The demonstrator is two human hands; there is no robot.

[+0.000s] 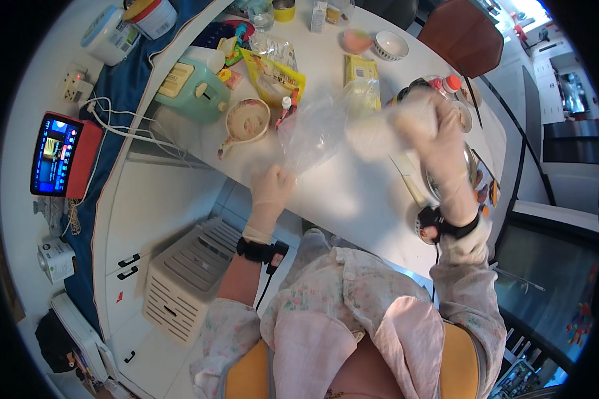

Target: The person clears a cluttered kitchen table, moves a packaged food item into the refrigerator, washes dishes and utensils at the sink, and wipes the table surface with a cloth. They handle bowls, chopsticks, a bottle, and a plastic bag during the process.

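Both my hands wear thin, pale see-through gloves. My left hand (273, 189) is closed at the table's near edge, pinching the lower edge of a clear plastic bag (316, 133). On the right, my right hand (439, 143) is raised over the table and smeared by motion. Its fingers are curled around a whitish thing (379, 133), too blurred to name, that reaches toward the bag. A knife (411, 181) with a pale handle lies below this hand. Beside the bag stands a floral bowl with a handle (247, 121). A yellow packet (362, 78) lies beyond the blurred thing.
A green-and-cream appliance (196, 92), a yellow pouch (273, 76) and a small red-and-black bottle (287, 110) occupy the table's left. Farther back is a patterned bowl (391, 46). A red-capped bottle (450, 84) stands at right. Below left is a beige slatted crate (186, 279).
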